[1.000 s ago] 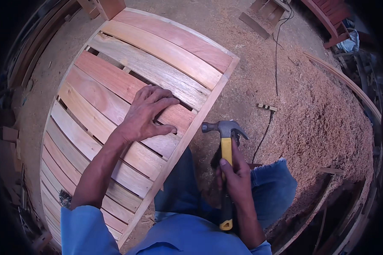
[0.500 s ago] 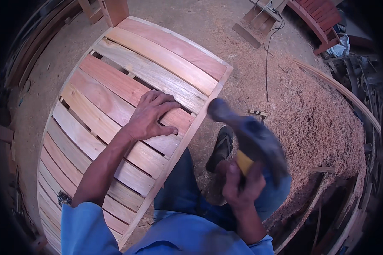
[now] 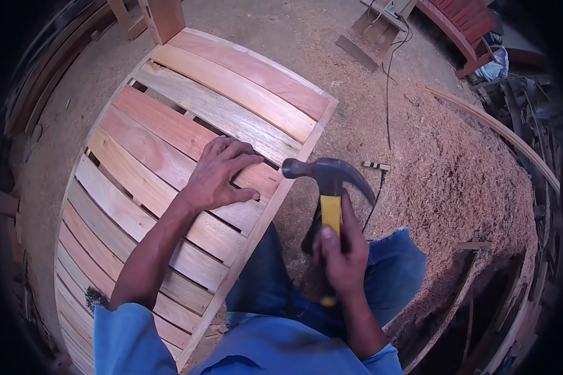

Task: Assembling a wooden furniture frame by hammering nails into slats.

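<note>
A slatted wooden panel (image 3: 263, 234) with reddish and pale boards extends diagonally across the left half. My left hand (image 3: 222, 172) lies over the end of a reddish slat (image 3: 162, 119), its fingers spread and its thumb apart. In my right hand (image 3: 344, 259) is a claw hammer (image 3: 331, 209) with a yellow and black handle, my fingers wrapped round the grip. The hammer's striking face is at the panel's right edge strip, close to the end of that slat; whether they touch I cannot tell. No nail is visible there.
A wide heap of wood shavings (image 3: 456, 187) covers the floor at right. Behind it stand a red slatted chair (image 3: 456, 28) and a wooden stand with a black cable (image 3: 390, 112). A curved wooden strip (image 3: 494, 125) and stacked timber line the right side. A post (image 3: 162, 22) rises at the panel's far corner.
The hammer has swung left from over my right knee to the panel's edge, its head turning level. My left hand stays on the slat. The whole view has shifted slightly.
</note>
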Demonstrator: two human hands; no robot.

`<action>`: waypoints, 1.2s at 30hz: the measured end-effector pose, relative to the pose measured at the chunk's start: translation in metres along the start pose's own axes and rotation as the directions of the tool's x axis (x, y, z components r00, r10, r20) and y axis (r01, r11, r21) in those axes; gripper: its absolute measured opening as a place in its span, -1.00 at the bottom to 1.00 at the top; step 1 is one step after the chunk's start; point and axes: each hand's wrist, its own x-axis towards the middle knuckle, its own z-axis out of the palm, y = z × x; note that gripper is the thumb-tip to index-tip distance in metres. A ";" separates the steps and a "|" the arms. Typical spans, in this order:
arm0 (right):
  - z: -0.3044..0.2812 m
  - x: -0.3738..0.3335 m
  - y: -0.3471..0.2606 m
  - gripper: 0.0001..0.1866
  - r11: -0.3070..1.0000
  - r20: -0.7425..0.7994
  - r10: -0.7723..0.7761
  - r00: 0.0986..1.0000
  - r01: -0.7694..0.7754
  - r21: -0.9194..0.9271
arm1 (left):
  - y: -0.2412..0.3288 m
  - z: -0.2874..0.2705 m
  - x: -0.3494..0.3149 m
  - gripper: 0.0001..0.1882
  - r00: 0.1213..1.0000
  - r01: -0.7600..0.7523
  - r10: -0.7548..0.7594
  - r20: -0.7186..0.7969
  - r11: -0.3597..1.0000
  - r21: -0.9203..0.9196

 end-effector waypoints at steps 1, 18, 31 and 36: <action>-0.002 0.006 -0.008 -0.24 0.884 0.147 0.157 0.977 -0.205 0.419 | 0.002 -0.001 0.000 -0.23 1.000 0.001 -0.001 0.000 1.000 0.000; 0.026 0.149 -0.026 -0.43 0.859 0.723 -0.054 0.689 0.401 -0.318 | -0.009 0.017 -0.017 0.06 0.961 0.276 -0.273 -0.049 0.924 0.265; -0.003 0.129 -0.014 -0.46 0.654 0.757 0.024 0.653 0.562 -0.506 | -0.008 0.019 -0.015 0.05 0.943 0.289 -0.327 0.056 0.894 0.343; -0.008 0.122 -0.002 -0.50 0.657 0.724 0.050 0.688 0.523 -0.543 | -0.007 0.016 -0.014 0.04 0.946 0.275 -0.317 0.068 0.896 0.348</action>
